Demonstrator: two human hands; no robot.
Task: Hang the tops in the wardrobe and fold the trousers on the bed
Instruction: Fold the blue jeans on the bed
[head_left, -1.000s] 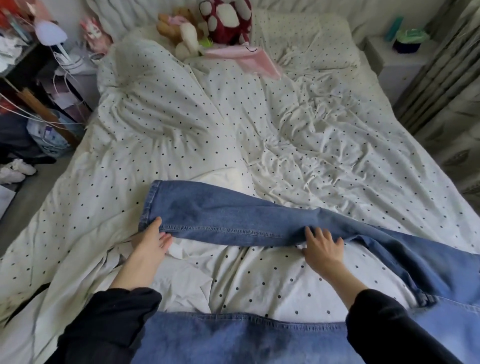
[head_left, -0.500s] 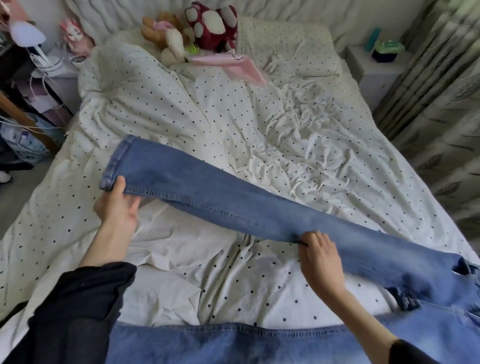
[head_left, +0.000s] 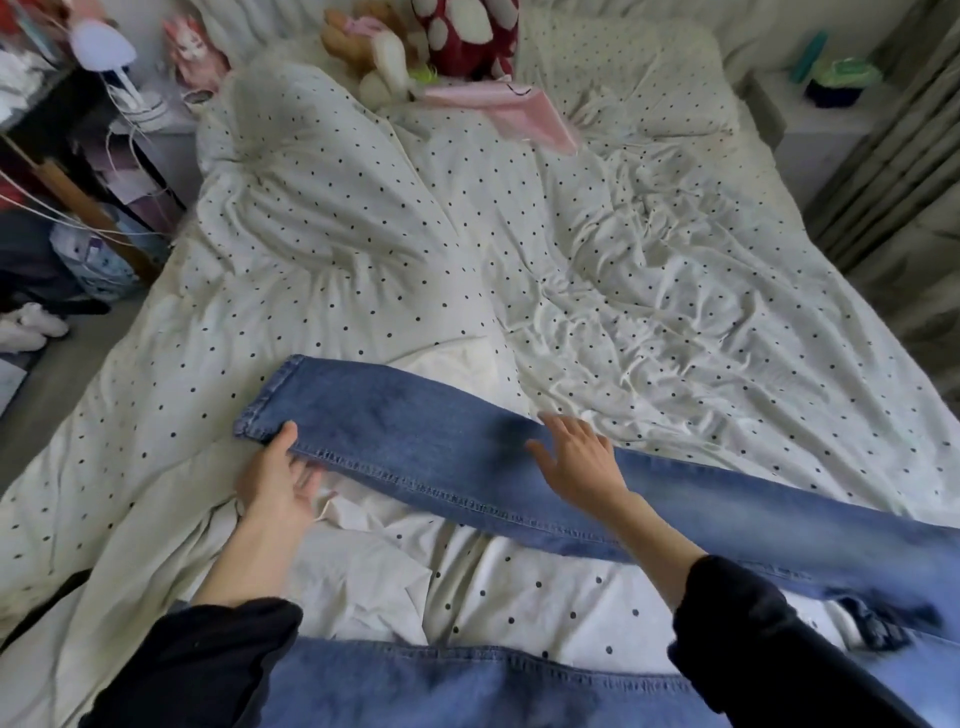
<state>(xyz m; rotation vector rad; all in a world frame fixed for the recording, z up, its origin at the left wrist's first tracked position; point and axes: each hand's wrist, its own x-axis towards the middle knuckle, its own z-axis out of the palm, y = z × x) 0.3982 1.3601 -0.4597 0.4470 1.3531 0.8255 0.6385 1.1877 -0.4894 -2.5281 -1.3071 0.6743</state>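
Pink cloth (head_left: 519, 111) nr plush toys (head_left: 415, 47)

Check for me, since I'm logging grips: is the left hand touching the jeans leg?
Touching. The head view shows the left hand at the hem end of the jeans leg, thumb lying on top of the denim.

stuffed toys (head_left: 441, 47) and a pink cloth (head_left: 519, 111) by the pillow (head_left: 623, 88); lamp (head_left: 104, 52) at left.
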